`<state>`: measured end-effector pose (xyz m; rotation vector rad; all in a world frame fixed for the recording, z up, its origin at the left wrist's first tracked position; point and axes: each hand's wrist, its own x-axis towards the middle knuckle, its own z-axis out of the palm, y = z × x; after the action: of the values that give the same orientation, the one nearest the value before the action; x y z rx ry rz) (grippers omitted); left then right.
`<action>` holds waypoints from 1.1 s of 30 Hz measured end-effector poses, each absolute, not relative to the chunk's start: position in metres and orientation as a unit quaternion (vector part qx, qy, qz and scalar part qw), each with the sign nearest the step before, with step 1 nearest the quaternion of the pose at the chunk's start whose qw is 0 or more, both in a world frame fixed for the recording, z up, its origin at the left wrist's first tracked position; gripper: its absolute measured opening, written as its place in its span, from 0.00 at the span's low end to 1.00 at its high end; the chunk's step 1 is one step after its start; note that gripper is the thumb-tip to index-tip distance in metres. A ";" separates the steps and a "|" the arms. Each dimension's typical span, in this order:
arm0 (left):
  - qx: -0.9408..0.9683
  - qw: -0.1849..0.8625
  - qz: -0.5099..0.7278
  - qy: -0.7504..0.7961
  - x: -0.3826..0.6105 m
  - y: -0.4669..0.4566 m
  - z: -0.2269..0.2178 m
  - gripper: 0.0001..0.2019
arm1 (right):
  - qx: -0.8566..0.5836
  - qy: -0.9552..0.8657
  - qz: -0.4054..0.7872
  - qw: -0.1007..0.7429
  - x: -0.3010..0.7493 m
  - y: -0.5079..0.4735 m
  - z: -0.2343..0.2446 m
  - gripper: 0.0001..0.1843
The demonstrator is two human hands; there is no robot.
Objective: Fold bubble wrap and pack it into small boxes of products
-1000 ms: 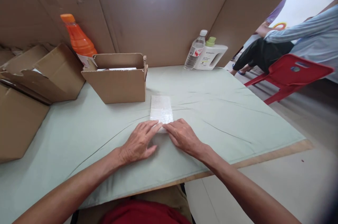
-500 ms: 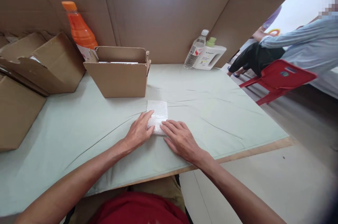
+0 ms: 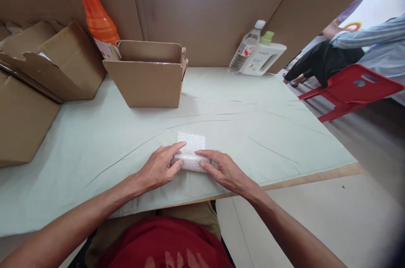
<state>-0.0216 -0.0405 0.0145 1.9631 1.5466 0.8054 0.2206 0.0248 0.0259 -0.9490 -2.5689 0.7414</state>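
A small sheet of clear bubble wrap (image 3: 191,140) lies on the pale green cloth, its near part folded into a thick roll and its far part flat. My left hand (image 3: 160,166) has the roll's left end between thumb and fingers. At the right end, my right hand (image 3: 225,170) grips the roll the same way, thumb in front and index finger over the top. Whether anything is wrapped inside, I cannot tell.
An open cardboard box (image 3: 153,84) stands behind the wrap, with more boxes (image 3: 71,61) at left. An orange bottle (image 3: 99,19), a water bottle (image 3: 245,51) and a white jug (image 3: 264,59) stand against the cardboard wall. Right of the table, a person sits on a red chair (image 3: 354,89).
The near part of the bubble wrap is now a thicker roll, and its flat part is shorter. My hands have gone from lying on it to holding its ends. The view has shifted slightly.
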 end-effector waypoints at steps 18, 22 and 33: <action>0.170 0.577 0.632 0.488 0.016 -0.061 0.013 0.46 | -0.354 -0.844 0.313 0.255 0.188 0.006 0.012 0.13; 0.216 0.566 0.629 0.488 0.016 -0.066 0.018 0.43 | -0.359 -0.802 0.408 0.250 0.194 0.003 0.022 0.19; 0.518 0.269 0.558 0.589 -0.049 -0.040 0.042 0.31 | -0.368 -0.640 0.629 0.243 0.179 0.031 0.030 0.22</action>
<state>-0.0492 -0.0404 0.0420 1.3969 1.5890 1.5045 0.1790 0.0314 0.0296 -1.0041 -1.7492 1.7188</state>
